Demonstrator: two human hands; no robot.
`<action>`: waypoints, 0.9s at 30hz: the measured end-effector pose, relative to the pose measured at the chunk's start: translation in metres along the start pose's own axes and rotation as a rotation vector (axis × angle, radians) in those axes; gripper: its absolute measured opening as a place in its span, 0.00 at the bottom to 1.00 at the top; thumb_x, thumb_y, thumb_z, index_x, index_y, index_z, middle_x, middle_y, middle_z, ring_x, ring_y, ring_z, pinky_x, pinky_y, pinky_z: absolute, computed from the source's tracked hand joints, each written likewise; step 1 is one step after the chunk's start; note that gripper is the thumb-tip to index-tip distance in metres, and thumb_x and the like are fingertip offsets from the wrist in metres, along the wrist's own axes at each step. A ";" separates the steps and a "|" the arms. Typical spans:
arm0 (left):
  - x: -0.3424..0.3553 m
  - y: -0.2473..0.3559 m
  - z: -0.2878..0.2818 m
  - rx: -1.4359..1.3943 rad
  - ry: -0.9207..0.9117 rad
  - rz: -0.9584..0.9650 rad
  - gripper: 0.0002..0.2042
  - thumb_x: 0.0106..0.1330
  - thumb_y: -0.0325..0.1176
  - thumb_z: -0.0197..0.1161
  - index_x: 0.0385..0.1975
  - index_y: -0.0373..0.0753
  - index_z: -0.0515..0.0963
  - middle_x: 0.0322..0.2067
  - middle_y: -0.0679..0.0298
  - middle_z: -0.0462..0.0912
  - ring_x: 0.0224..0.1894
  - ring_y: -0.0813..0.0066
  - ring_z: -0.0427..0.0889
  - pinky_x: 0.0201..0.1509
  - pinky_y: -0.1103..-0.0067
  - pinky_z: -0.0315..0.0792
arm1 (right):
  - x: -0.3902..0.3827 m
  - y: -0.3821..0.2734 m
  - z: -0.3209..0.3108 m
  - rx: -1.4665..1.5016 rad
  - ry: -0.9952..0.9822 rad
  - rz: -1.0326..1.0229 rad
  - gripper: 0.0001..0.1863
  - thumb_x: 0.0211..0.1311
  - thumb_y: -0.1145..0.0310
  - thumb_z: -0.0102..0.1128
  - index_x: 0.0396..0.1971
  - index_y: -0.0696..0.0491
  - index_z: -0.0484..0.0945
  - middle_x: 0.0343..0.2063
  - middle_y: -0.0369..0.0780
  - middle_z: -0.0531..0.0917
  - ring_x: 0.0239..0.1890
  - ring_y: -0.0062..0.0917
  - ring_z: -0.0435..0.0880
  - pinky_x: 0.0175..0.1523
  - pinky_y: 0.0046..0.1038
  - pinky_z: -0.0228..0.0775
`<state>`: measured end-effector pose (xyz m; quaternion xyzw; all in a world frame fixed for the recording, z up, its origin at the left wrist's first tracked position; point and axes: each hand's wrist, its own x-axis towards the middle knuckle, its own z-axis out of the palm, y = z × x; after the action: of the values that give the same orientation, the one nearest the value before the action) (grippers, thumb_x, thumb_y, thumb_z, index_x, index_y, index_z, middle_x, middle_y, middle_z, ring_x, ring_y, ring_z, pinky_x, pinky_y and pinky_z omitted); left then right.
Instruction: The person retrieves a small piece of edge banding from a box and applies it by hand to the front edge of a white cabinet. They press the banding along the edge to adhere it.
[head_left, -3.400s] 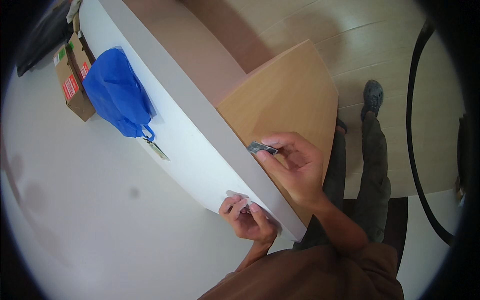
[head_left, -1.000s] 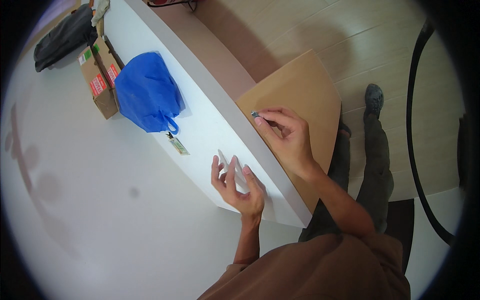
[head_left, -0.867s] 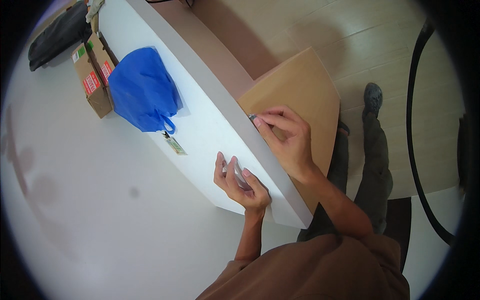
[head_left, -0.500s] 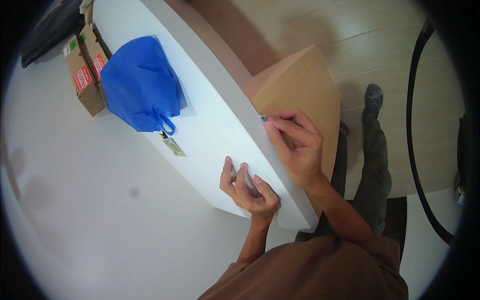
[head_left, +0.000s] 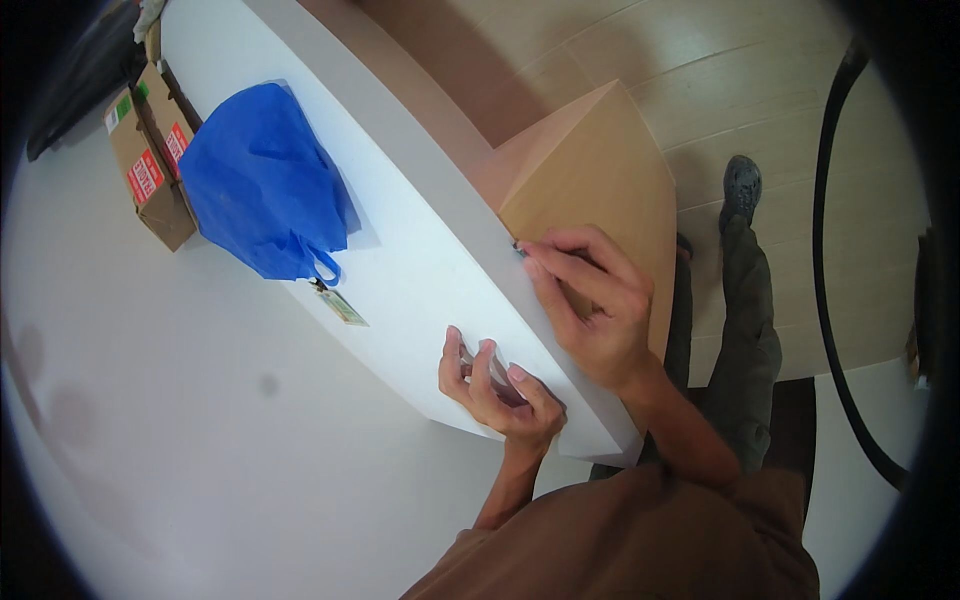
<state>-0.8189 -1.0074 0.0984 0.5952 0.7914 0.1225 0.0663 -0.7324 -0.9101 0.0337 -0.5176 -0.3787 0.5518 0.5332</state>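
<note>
My right hand (head_left: 600,305) is closed in a pinch at the edge of the white counter (head_left: 400,290). Between its thumb and fingertips is a small dark, metallic piece (head_left: 519,249), too small to name, right where the counter's edge meets a tan wooden panel (head_left: 590,190). My left hand (head_left: 505,400) rests on the countertop near its closer end. Its fingers are curled but spread apart, and I see no clear object held in them; the space under the palm is partly hidden.
A blue cloth bag (head_left: 265,185) lies on the counter, with a small card tag (head_left: 342,306) by its handle. Beyond it are cardboard boxes (head_left: 155,200) with red labels and a black item (head_left: 85,90). A black cable-like strip (head_left: 822,250) curves along the right.
The view has shifted slightly, so the bag and boxes appear a little further left and lower. My right hand keeps its pinch at the counter edge; my left hand stays on the top.
</note>
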 end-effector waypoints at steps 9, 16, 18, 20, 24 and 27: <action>0.001 -0.003 0.005 -0.025 0.067 0.035 0.18 0.66 0.27 0.48 0.55 0.31 0.69 0.64 0.37 0.60 0.60 0.48 0.65 0.59 0.60 0.65 | 0.004 -0.002 0.002 0.031 0.012 0.048 0.09 0.57 0.82 0.67 0.38 0.59 0.85 0.32 0.41 0.83 0.30 0.28 0.84 0.32 0.26 0.76; 0.001 -0.001 0.003 -0.045 0.042 0.017 0.19 0.66 0.27 0.49 0.57 0.31 0.68 0.65 0.36 0.57 0.65 0.43 0.62 0.66 0.56 0.62 | 0.003 -0.001 0.006 0.048 0.046 0.063 0.07 0.58 0.81 0.66 0.37 0.59 0.85 0.32 0.41 0.83 0.29 0.27 0.83 0.31 0.26 0.74; 0.002 0.000 0.001 -0.022 0.024 0.018 0.19 0.66 0.27 0.49 0.57 0.31 0.68 0.65 0.36 0.56 0.65 0.42 0.62 0.67 0.55 0.61 | 0.018 -0.001 0.011 0.046 0.036 0.035 0.07 0.58 0.80 0.66 0.37 0.58 0.85 0.32 0.40 0.83 0.29 0.27 0.83 0.31 0.25 0.74; 0.000 0.003 0.000 -0.011 0.018 0.006 0.19 0.66 0.27 0.49 0.57 0.31 0.68 0.65 0.36 0.56 0.65 0.42 0.62 0.67 0.55 0.60 | 0.016 -0.002 0.009 0.034 0.044 0.037 0.07 0.58 0.80 0.66 0.37 0.58 0.85 0.32 0.40 0.83 0.29 0.26 0.83 0.31 0.25 0.74; 0.001 0.001 0.002 -0.027 0.027 0.026 0.20 0.66 0.27 0.49 0.58 0.31 0.67 0.65 0.37 0.57 0.65 0.42 0.62 0.67 0.55 0.60 | 0.007 -0.004 0.006 0.064 0.048 0.075 0.08 0.57 0.81 0.66 0.37 0.58 0.85 0.32 0.40 0.82 0.29 0.27 0.83 0.31 0.25 0.75; 0.002 0.006 0.001 0.000 0.008 0.008 0.20 0.67 0.27 0.49 0.58 0.31 0.66 0.65 0.37 0.58 0.66 0.42 0.62 0.68 0.54 0.59 | 0.027 -0.008 0.008 0.107 0.002 0.112 0.09 0.58 0.84 0.64 0.38 0.62 0.85 0.34 0.43 0.84 0.33 0.27 0.84 0.37 0.24 0.76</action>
<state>-0.8140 -1.0035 0.0992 0.5978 0.7894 0.1251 0.0625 -0.7362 -0.8812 0.0381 -0.5092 -0.3186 0.5998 0.5286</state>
